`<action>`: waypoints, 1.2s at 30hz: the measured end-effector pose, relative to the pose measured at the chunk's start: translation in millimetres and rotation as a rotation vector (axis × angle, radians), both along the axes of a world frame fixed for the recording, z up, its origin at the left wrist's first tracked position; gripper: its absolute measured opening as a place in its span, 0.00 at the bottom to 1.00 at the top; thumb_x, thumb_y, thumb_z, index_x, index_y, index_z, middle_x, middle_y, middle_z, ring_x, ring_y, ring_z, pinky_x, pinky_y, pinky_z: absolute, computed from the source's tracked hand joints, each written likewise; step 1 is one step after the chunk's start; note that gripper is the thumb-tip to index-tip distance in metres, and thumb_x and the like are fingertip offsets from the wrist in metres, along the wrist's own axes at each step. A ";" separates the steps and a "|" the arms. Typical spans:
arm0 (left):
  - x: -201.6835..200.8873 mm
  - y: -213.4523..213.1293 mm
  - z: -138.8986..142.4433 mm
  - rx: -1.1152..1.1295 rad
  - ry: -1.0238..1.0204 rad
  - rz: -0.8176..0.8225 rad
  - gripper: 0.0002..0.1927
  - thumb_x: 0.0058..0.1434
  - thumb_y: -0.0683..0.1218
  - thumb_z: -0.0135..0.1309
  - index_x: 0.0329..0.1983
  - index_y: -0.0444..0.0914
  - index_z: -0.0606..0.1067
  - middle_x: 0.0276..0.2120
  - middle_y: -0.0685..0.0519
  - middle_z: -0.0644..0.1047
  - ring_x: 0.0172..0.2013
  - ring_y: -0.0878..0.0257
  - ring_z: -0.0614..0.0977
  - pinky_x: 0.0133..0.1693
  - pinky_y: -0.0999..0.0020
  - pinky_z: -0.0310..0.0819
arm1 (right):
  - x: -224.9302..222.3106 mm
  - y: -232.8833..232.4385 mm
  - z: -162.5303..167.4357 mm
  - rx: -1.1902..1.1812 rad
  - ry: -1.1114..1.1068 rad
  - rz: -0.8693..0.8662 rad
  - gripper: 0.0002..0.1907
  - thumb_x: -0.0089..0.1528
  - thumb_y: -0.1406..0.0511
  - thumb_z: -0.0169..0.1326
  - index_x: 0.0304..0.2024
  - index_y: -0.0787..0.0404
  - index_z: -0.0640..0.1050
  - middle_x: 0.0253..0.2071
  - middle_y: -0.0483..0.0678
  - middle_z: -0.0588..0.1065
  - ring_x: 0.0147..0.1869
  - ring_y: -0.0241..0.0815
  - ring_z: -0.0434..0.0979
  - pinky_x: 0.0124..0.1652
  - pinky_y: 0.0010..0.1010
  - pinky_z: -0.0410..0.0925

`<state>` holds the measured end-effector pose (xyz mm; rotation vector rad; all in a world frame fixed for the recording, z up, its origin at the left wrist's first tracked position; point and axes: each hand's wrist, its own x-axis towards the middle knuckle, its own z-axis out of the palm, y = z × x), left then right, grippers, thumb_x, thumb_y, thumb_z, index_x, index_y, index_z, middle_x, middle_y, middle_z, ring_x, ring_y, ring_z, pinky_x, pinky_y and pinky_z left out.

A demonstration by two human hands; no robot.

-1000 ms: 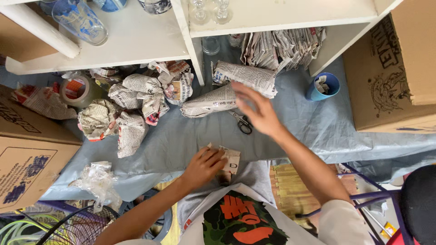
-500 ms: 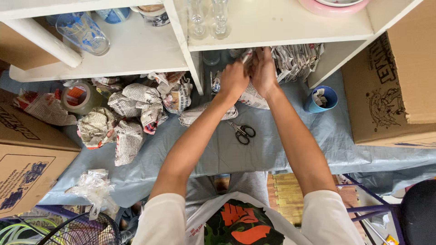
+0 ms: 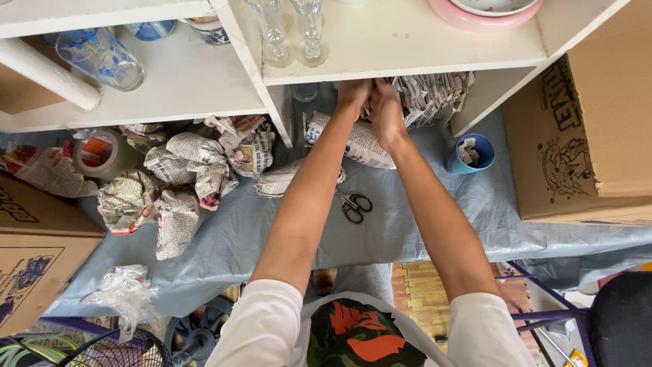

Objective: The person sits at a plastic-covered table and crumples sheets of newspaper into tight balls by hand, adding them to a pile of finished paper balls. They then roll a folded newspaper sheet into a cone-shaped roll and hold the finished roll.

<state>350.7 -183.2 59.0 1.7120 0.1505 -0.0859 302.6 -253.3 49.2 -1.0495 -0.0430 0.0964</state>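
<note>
Newspaper-wrapped bundle [image 3: 360, 144] lies on the blue-grey table cover [image 3: 435, 224], partly under the white shelf unit [image 3: 401, 51], just below both hands. Head view, only one view given. Two bare arms reach forward side by side; the left hand [image 3: 353, 95] and the right hand [image 3: 386, 112] meet at the shelf's lower edge, touching each other, next to a stack of folded newspaper [image 3: 435, 95] in the compartment beneath. The fingertips are hidden under the shelf board, so whether either hand grasps anything cannot be told.

Counted items: one pair of scissors [image 3: 353, 204] lying flat between the forearms; one blue cup [image 3: 470, 153] holding crumpled paper, right of the right hand; one roll of tape [image 3: 98, 155] at far left; about five or six crumpled newspaper parcels [image 3: 183, 177] in a loose cluster left of the shelf's upright; one long wrapped roll [image 3: 282, 180] partly covered by the left forearm; one wad of clear plastic [image 3: 125, 292] near the table's front edge. On the shelf stand two stemmed glasses [image 3: 292, 34], one blue-printed tumbler [image 3: 102, 58] lying tilted, and a pink dish [image 3: 485, 13] cut off by the top edge. Cardboard boxes flank the table, one on the right [image 3: 591, 129] and one on the left [image 3: 37, 258], both cropped.
</note>
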 end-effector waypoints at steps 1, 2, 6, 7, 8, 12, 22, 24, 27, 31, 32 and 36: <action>-0.6 1.4 3.1 -0.084 0.151 -0.052 0.29 0.69 0.56 0.40 0.59 0.29 0.73 0.55 0.30 0.78 0.41 0.47 0.75 0.43 0.48 0.68 | 2.0 2.3 1.9 0.004 0.043 -0.016 0.36 0.71 0.49 0.36 0.74 0.66 0.59 0.75 0.56 0.61 0.78 0.49 0.59 0.72 0.37 0.52; -0.7 2.9 6.5 -0.168 0.297 -0.105 0.33 0.73 0.60 0.36 0.61 0.29 0.73 0.57 0.26 0.77 0.37 0.46 0.71 0.39 0.44 0.63 | 3.7 5.1 4.6 -0.009 0.038 -0.029 0.36 0.71 0.49 0.36 0.74 0.66 0.59 0.76 0.55 0.61 0.78 0.49 0.58 0.72 0.37 0.51; -8.9 4.7 6.0 -0.351 0.245 -0.112 0.37 0.73 0.65 0.28 0.74 0.36 0.56 0.65 0.46 0.66 0.61 0.57 0.69 0.61 0.61 0.61 | 9.2 13.1 18.3 -0.084 0.087 -0.073 0.38 0.71 0.47 0.34 0.75 0.64 0.55 0.77 0.52 0.55 0.79 0.47 0.51 0.73 0.37 0.46; -8.9 4.2 3.7 -0.355 0.236 -0.112 0.37 0.73 0.64 0.28 0.74 0.34 0.57 0.65 0.45 0.67 0.61 0.56 0.70 0.61 0.61 0.61 | 9.8 14.5 19.2 -0.108 0.116 -0.079 0.39 0.70 0.46 0.33 0.76 0.63 0.54 0.78 0.51 0.53 0.80 0.45 0.48 0.73 0.36 0.43; -8.4 3.5 0.3 -0.358 0.230 -0.110 0.37 0.72 0.63 0.29 0.74 0.33 0.58 0.66 0.45 0.68 0.62 0.56 0.71 0.61 0.62 0.62 | 10.1 14.7 18.7 -0.118 0.211 -0.072 0.39 0.69 0.46 0.32 0.75 0.62 0.54 0.78 0.52 0.54 0.79 0.48 0.50 0.71 0.40 0.45; -4.0 -9.5 -13.2 -0.255 0.093 -0.012 0.32 0.70 0.57 0.37 0.67 0.30 0.65 0.61 0.39 0.74 0.58 0.50 0.77 0.57 0.60 0.69 | 16.5 8.3 11.3 -0.048 0.238 -0.037 0.41 0.69 0.44 0.33 0.76 0.62 0.54 0.79 0.55 0.55 0.80 0.53 0.52 0.73 0.45 0.48; -6.7 -32.9 -15.3 0.113 0.132 0.264 0.22 0.65 0.50 0.46 0.56 0.32 0.74 0.51 0.32 0.79 0.53 0.39 0.80 0.54 0.52 0.75 | 20.7 -18.8 -4.0 -0.104 0.173 0.009 0.44 0.68 0.41 0.33 0.77 0.63 0.52 0.80 0.51 0.52 0.82 0.49 0.50 0.74 0.40 0.49; -8.0 -35.2 -16.5 0.138 0.137 0.272 0.21 0.64 0.49 0.47 0.55 0.33 0.75 0.50 0.32 0.79 0.53 0.38 0.81 0.54 0.51 0.75 | 20.3 -24.0 -6.7 -0.174 0.194 -0.019 0.45 0.69 0.40 0.30 0.78 0.61 0.48 0.80 0.51 0.48 0.82 0.48 0.47 0.74 0.39 0.48; -8.1 -36.7 -20.0 0.168 0.137 0.261 0.19 0.63 0.48 0.48 0.53 0.34 0.75 0.49 0.31 0.80 0.52 0.36 0.81 0.54 0.50 0.75 | 23.5 -27.0 -9.3 -0.191 0.155 -0.033 0.45 0.69 0.40 0.31 0.78 0.61 0.47 0.81 0.49 0.47 0.83 0.46 0.45 0.74 0.37 0.46; -6.0 -38.6 -20.5 0.255 0.142 0.201 0.18 0.63 0.49 0.49 0.50 0.34 0.78 0.49 0.33 0.81 0.52 0.37 0.82 0.54 0.49 0.75 | 22.9 -29.0 -7.2 -0.284 0.185 -0.110 0.45 0.68 0.40 0.30 0.77 0.61 0.48 0.81 0.48 0.47 0.82 0.44 0.44 0.74 0.36 0.44; -6.1 -38.7 -19.6 0.273 0.158 0.177 0.18 0.64 0.50 0.49 0.49 0.34 0.79 0.49 0.34 0.81 0.52 0.38 0.82 0.53 0.49 0.76 | 21.7 -29.7 -5.6 -0.264 0.163 -0.079 0.45 0.68 0.40 0.30 0.77 0.61 0.48 0.80 0.48 0.48 0.82 0.45 0.46 0.74 0.36 0.45; -7.8 -43.1 -13.5 0.443 0.068 0.180 0.26 0.57 0.55 0.56 0.53 0.34 0.74 0.54 0.34 0.76 0.51 0.38 0.80 0.50 0.49 0.76 | 16.5 -34.4 3.9 -0.263 0.110 -0.010 0.45 0.69 0.40 0.29 0.78 0.63 0.49 0.81 0.50 0.49 0.83 0.46 0.47 0.75 0.37 0.45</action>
